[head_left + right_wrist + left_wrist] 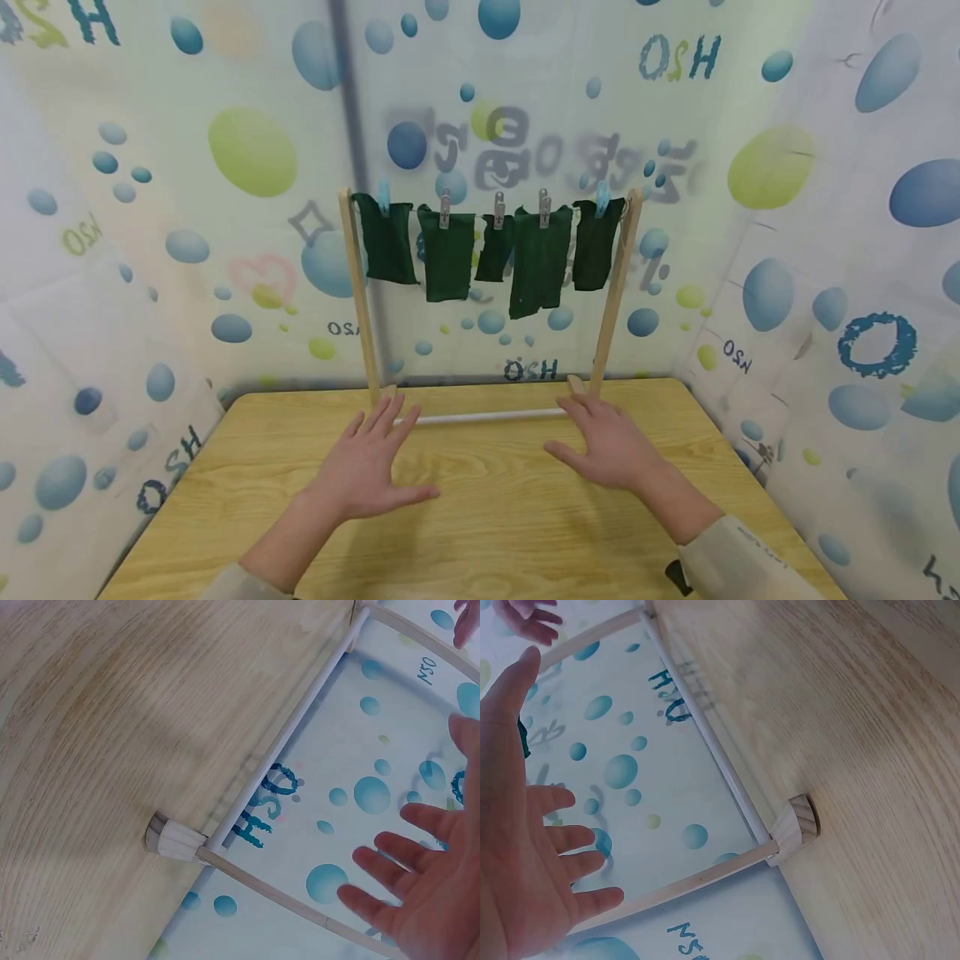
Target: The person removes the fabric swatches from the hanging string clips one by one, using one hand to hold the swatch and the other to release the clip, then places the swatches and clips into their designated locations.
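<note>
Several dark green cloth pieces hang in a row on a small wooden drying rack, held by grey clothespins and, at both ends, blue clothespins. My left hand is held out before the rack's left post, fingers straight and thumb spread inward. Opposite it, my right hand reaches toward the right post with fingers extended. Neither hand holds anything. A white rod joins the rack's posts low down, between the two hands. In the wrist views, wooden feet support the posts.
The rack stands near the back of a wood-grain table. A curtain printed with blue and green ovals and lettering surrounds the table at the back and sides. A small black object shows beside the right sleeve.
</note>
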`<state>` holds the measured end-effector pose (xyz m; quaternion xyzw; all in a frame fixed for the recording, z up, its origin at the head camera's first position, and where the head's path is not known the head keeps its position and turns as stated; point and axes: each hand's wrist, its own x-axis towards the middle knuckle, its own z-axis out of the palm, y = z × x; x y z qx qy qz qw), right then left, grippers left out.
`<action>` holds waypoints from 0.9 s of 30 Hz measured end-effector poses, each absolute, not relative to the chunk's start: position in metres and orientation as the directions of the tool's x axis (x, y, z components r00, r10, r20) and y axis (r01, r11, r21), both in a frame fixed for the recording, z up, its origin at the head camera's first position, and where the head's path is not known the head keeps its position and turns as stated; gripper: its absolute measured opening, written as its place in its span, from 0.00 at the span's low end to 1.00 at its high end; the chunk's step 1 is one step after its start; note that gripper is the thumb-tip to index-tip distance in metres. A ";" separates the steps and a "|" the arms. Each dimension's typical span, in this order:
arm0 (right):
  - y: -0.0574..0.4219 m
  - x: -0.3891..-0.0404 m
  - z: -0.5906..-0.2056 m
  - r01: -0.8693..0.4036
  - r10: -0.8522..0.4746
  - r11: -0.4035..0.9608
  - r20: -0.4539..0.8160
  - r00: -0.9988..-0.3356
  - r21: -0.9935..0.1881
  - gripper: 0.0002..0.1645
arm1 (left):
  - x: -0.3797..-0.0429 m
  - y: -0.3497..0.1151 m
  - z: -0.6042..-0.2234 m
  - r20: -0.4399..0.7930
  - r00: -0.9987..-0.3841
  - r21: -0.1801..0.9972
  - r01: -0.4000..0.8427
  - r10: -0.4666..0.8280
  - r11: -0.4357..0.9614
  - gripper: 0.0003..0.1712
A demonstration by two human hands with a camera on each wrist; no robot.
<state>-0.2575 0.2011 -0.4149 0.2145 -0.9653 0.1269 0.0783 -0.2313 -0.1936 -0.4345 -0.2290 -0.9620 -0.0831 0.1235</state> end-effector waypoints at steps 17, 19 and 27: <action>0.192 -0.261 -0.397 -0.412 -0.307 0.813 0.298 -0.904 -0.411 0.23 | -0.239 -0.194 -0.411 0.475 -0.809 0.196 0.481 0.347 0.854 0.46; 0.191 -0.262 -0.395 -0.419 -0.310 0.808 0.306 -0.900 -0.414 0.22 | -0.240 -0.195 -0.407 0.488 -0.810 0.220 0.474 0.324 0.852 0.42; 0.179 -0.269 -0.375 -0.466 -0.339 0.788 0.347 -0.874 -0.403 0.22 | -0.249 -0.203 -0.381 0.561 -0.787 0.299 0.482 0.257 0.824 0.28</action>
